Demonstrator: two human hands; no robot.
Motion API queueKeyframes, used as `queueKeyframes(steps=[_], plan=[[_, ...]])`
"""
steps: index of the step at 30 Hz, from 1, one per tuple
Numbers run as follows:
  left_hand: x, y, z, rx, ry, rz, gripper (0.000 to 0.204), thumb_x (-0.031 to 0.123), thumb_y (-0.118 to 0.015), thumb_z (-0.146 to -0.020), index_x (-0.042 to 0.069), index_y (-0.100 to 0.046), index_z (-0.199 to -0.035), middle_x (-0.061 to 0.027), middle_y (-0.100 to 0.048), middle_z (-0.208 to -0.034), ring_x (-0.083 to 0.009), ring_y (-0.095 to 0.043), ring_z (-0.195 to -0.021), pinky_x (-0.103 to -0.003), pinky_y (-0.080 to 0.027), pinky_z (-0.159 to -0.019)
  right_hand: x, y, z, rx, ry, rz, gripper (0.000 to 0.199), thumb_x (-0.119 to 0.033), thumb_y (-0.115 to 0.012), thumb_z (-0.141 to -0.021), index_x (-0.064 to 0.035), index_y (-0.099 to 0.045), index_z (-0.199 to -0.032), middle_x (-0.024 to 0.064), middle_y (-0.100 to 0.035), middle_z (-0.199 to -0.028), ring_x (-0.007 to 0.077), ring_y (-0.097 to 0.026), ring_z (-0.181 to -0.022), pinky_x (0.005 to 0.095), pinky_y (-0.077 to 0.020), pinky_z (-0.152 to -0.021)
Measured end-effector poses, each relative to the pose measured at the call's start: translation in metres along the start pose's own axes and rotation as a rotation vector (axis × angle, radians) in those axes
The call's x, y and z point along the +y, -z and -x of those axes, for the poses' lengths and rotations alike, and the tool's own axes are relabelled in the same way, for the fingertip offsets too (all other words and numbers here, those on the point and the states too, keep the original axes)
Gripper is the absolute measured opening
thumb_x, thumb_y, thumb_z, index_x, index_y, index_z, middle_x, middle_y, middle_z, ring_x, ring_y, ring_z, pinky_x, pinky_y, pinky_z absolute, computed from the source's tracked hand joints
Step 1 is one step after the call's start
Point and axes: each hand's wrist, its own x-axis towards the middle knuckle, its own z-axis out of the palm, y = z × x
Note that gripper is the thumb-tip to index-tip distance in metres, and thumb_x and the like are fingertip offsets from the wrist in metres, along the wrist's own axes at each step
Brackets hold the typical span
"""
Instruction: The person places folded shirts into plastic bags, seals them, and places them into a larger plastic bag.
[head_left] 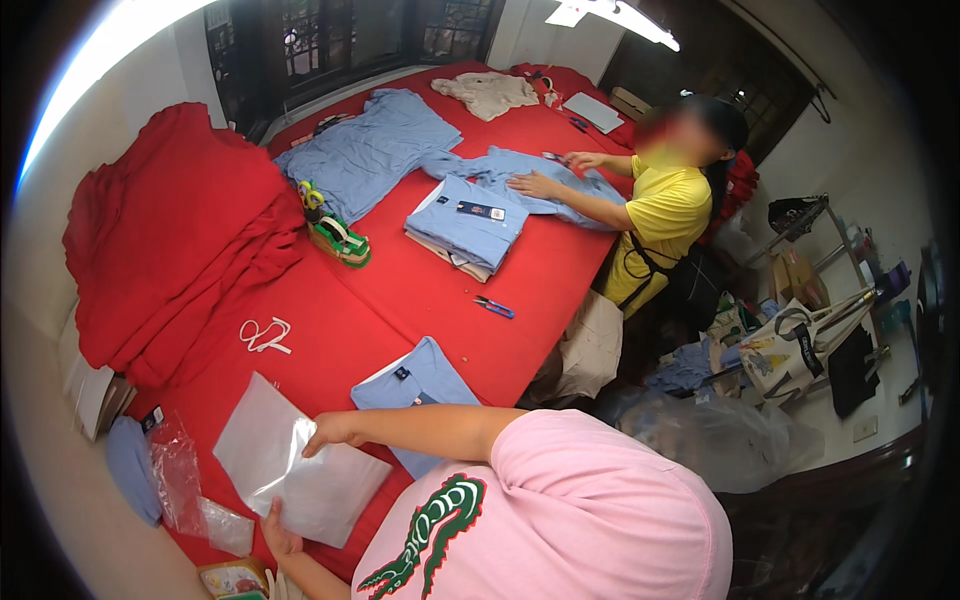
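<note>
A flat stack of clear plastic bags point(255, 440) lies at a slant on the red cloth in front of me. My right hand point(335, 430) reaches across from the right, its fingers bent and closed on the upper sheet. At the near edge my left hand point(281, 532) grips the plastic, one finger or thumb on top; its other fingers are partly hidden. Just right of the bags, partly behind my right forearm, is a folded light blue shirt point(430, 370) with a dark neck label.
A co-worker in yellow point(670, 205) handles a blue garment point(500, 175) across the table. Folded shirts point(465, 225), blue snips point(494, 307), a green tape dispenser point(340, 242), a white cord point(266, 337) and heaped red cloth point(180, 250) lie around. Loose plastic point(178, 480) sits at left.
</note>
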Motion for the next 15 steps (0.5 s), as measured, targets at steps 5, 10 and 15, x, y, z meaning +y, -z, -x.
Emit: queueKeyframes(steps=[5,10,15], plan=[[0.053,-0.034,0.019,0.06,-0.297,-0.239,0.058,0.014,-0.079,-0.093,-0.001,-0.054,-0.142,-0.0128,-0.064,-0.133,-0.0245,-0.062,-0.119,-0.039,-0.049,-0.106,-0.05,-0.025,0.025,-0.055,0.19,0.095,0.041,-0.007,-0.083,-0.085,0.0011,-0.071,-0.124,0.0107,-0.077,-0.112,0.0199,-0.074,-0.1,0.0363,-0.0585,-0.087],[0.079,-0.046,0.015,0.087,-0.482,-0.286,0.051,0.016,-0.078,-0.095,-0.001,-0.057,-0.139,-0.012,-0.066,-0.13,-0.0223,-0.064,-0.116,-0.037,-0.052,-0.101,-0.082,-0.04,0.044,-0.013,0.432,0.168,0.037,-0.008,-0.083,-0.086,0.0013,-0.072,-0.12,0.0082,-0.077,-0.109,0.015,-0.071,-0.099,0.0331,-0.0559,-0.091],[0.092,-0.065,0.034,-0.039,-0.537,-0.225,0.047,0.018,-0.075,-0.097,-0.002,-0.058,-0.136,-0.0126,-0.068,-0.128,-0.0232,-0.066,-0.114,-0.039,-0.055,-0.1,-0.096,-0.04,0.057,-0.137,0.371,0.032,0.042,-0.015,-0.083,-0.088,0.0008,-0.07,-0.125,0.0077,-0.076,-0.112,0.0161,-0.07,-0.103,0.0344,-0.0549,-0.095]])
